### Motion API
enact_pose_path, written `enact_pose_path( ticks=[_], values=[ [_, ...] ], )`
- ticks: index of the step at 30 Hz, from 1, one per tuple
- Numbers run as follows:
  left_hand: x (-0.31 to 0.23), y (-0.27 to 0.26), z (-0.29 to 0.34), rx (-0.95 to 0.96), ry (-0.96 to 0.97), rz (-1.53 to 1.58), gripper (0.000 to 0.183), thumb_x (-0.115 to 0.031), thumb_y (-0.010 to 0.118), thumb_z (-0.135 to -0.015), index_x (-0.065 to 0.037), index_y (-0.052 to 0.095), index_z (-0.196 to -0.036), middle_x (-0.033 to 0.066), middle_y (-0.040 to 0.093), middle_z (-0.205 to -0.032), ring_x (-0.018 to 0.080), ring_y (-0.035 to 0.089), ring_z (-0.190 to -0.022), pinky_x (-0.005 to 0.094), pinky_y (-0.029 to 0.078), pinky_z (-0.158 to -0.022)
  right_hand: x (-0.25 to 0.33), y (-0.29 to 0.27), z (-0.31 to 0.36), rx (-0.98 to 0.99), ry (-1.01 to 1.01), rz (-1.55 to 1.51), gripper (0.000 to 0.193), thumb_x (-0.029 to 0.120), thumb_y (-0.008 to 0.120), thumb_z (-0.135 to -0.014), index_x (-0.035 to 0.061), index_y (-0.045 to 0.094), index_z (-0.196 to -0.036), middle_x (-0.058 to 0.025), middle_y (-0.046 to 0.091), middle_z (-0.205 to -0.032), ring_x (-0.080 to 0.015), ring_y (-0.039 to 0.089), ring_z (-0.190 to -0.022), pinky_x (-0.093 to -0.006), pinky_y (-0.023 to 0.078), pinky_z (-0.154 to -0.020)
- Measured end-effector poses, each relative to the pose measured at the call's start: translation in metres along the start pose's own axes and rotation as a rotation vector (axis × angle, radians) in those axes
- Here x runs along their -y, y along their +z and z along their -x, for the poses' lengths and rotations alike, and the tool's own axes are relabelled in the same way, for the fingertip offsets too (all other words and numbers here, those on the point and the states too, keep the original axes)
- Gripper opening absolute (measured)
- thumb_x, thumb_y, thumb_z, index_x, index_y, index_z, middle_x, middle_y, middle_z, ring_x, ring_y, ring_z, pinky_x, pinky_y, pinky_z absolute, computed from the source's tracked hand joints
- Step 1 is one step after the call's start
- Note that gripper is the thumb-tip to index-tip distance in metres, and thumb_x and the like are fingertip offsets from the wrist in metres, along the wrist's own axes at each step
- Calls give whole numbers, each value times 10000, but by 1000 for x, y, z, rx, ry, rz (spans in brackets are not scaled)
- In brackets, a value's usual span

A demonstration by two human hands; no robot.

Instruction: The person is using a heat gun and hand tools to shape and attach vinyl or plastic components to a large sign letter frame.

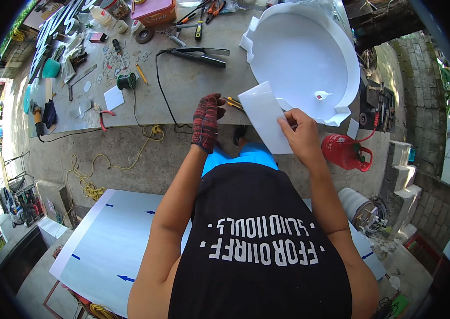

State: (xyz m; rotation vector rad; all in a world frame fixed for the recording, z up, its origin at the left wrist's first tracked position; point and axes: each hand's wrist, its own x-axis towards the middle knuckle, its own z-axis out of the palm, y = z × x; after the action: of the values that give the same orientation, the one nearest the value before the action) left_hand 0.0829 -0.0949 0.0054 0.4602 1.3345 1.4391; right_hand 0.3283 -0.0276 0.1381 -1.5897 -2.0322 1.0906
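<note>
My right hand (302, 133) pinches a white rectangular sheet piece (265, 118) by its right edge, thumb on top. The sheet is tilted above the table's front edge. My left hand (207, 121), in a red-and-black knit glove, is raised at the table edge with its fingers loosely bent and nothing visible in them. Just right of its fingertips is a yellow cutter (234, 103), partly covered by the sheet. Beyond the sheet stands a large round white tray-like form (300, 58) with a raised, notched rim and a small white-and-red item inside.
On the metal table (193, 85) lie a corded flat iron (195, 55), a wire spool (126, 81), red-handled pliers (103, 118), a pencil and scattered scraps. A red gas tank (346, 151) stands at right. Yellow cord (89, 186) lies on the floor. Behind me are large pale sheets (113, 234).
</note>
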Motion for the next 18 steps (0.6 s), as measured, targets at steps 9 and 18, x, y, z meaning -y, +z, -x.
enact_pose_path(
  ticks=[9, 18],
  values=[
    [29, 25, -19, -66, -250, -133, 326, -269, 541, -1100, -61, 611, -1341, 70, 700, -1176, 136, 657, -957, 318, 548, -920, -80, 28, -154, -140, -155, 160, 162, 119, 707, -916, 12, 609, -846, -152, 683, -794, -330, 683, -717, -440, 523, -686],
    [77, 46, -39, -125, -387, 86, 279, -221, 576, -1079, -54, 621, -1297, 35, 695, -1116, 102, 626, -899, 267, 537, -842, -125, 73, -220, -8, -115, 318, 179, 159, 677, -922, 19, 588, -855, -177, 684, -821, -379, 679, -752, -495, 517, -717]
  ],
)
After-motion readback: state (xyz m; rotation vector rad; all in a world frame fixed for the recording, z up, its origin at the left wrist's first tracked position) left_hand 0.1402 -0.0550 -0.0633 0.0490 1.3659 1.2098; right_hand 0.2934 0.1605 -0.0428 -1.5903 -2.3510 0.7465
